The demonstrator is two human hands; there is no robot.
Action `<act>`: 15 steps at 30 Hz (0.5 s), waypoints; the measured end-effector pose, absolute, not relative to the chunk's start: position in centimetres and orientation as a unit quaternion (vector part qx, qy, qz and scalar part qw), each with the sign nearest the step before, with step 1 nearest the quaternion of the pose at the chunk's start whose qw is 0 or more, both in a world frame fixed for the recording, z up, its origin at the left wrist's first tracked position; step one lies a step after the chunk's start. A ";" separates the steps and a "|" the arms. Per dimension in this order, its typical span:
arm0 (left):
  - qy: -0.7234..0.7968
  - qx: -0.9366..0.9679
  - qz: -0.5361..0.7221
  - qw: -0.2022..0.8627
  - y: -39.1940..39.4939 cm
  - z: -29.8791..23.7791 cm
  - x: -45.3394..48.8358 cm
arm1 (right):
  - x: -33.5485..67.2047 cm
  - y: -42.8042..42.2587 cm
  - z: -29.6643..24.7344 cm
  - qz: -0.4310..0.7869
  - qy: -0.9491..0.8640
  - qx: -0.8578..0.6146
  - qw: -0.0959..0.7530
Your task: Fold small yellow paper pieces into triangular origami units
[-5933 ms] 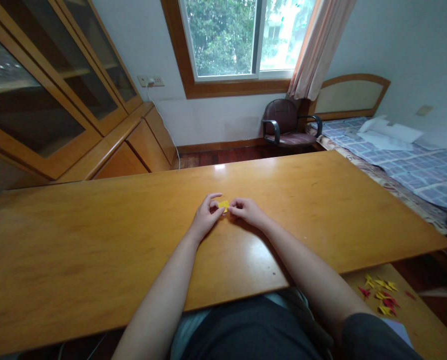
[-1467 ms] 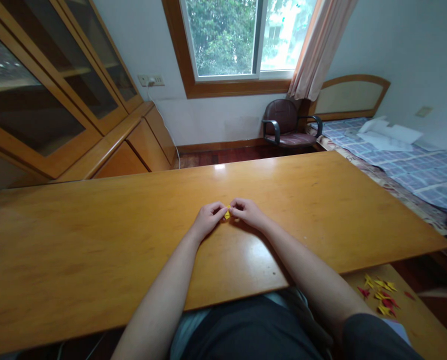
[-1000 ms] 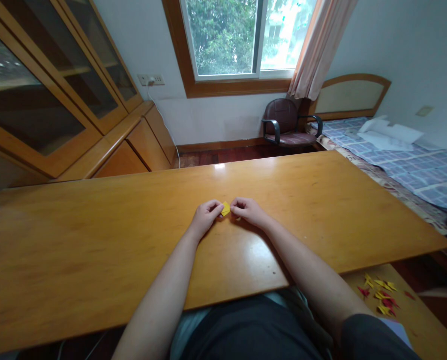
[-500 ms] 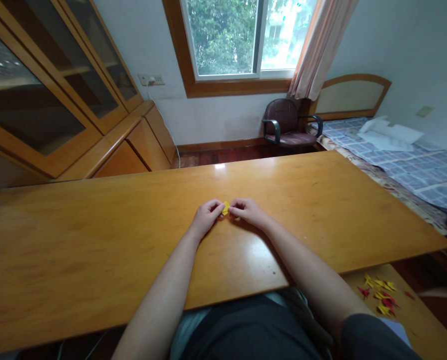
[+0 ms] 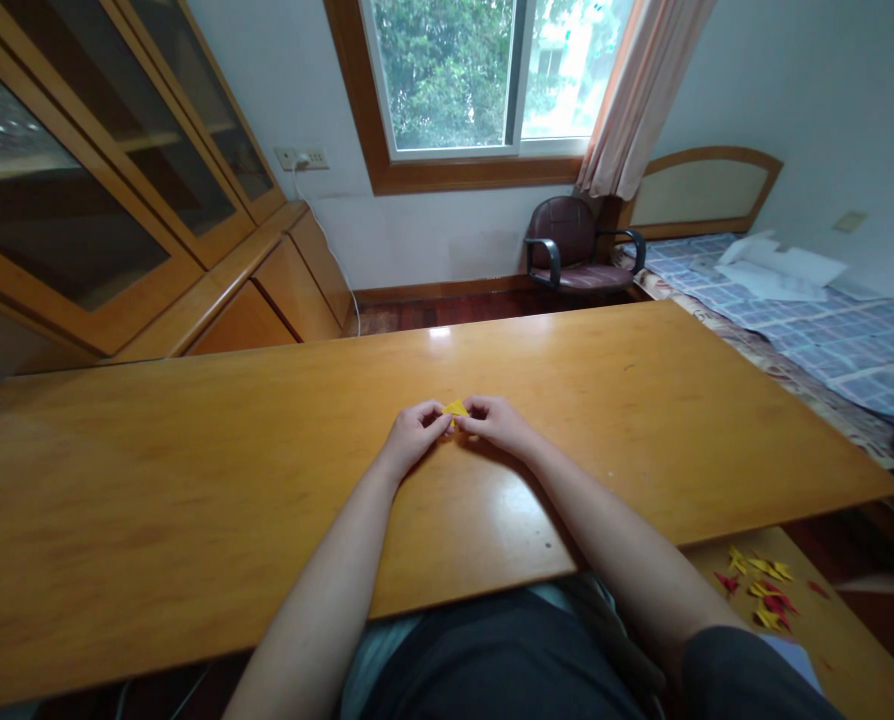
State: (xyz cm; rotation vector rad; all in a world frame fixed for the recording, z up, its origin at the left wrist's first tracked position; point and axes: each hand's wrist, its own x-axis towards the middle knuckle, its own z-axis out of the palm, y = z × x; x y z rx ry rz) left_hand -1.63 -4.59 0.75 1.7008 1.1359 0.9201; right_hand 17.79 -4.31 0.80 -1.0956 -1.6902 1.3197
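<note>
Between my two hands is a small piece of folded yellow paper [image 5: 455, 408], held just above or on the wooden table [image 5: 192, 480]; I cannot tell which. My left hand [image 5: 420, 428] pinches its left side with thumb and fingers. From the right, my right hand [image 5: 493, 420] grips the other side, its thumb close to the left thumb. The paper's upper part shows as a pointed shape, while fingers cover its lower part.
Several folded yellow and red paper pieces [image 5: 766, 590] lie on a lower wooden surface [image 5: 852, 650] at the right. Past the table stand a maroon armchair [image 5: 574, 245], a bed [image 5: 829, 330] with a checked cover, and a glass-door cabinet [image 5: 154, 200].
The yellow paper's visible shape has gone from a small upright diamond to a wider triangle between the fingers. Both hands have shifted only slightly.
</note>
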 end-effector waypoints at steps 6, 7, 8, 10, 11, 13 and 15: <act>0.462 0.711 0.348 0.400 -4.6 0.8 -1.6 | 17.7 -4.2 0.7 0.472 -0.679 -0.436 0.354; 0.460 0.709 0.348 0.405 -4.6 0.8 -1.6 | 17.7 -4.2 0.8 0.478 -0.676 -0.435 0.354; 0.458 0.705 0.349 0.413 -4.6 0.8 -1.6 | 17.7 -4.2 0.8 0.487 -0.671 -0.432 0.355; 0.455 0.694 0.353 0.433 -4.6 0.8 -1.7 | 17.8 -4.2 0.8 0.509 -0.659 -0.424 0.356; 0.455 0.687 0.355 0.442 -4.6 0.8 -1.7 | 17.9 -4.2 0.9 0.520 -0.653 -0.421 0.356; 0.454 0.677 0.357 0.456 -4.6 0.8 -1.7 | 18.0 -4.2 1.0 0.542 -0.641 -0.413 0.355; 0.451 0.668 0.361 0.469 -4.5 0.7 -1.7 | 18.1 -4.2 1.1 0.559 -0.632 -0.404 0.354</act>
